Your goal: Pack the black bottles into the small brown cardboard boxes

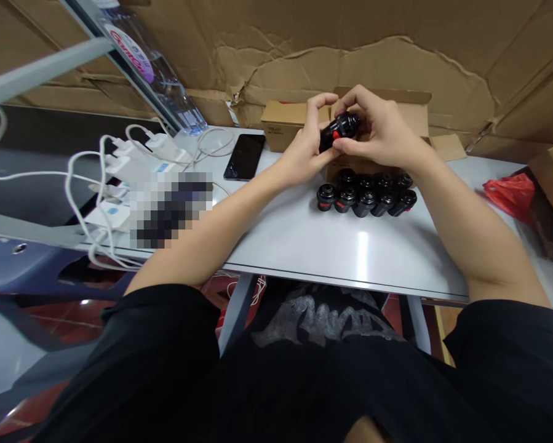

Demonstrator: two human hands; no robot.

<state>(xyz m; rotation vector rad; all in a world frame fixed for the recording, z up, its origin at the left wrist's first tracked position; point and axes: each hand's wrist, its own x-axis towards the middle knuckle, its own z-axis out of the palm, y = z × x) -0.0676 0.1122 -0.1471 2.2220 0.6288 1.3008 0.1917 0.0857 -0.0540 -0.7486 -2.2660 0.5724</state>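
Both hands are raised above the white table, closed round one small black cylindrical part with a red ring. My left hand grips its lower end from the left. My right hand pinches its upper end from the right. Just below the hands, several similar black parts with red rings stand in a tight cluster on the table. An open cardboard box sits right behind the hands, partly hidden by them.
A black phone lies left of the box. White chargers and cables crowd the table's left end, beside a plastic water bottle. A red plastic bag lies at the right. Cardboard sheets back the table.
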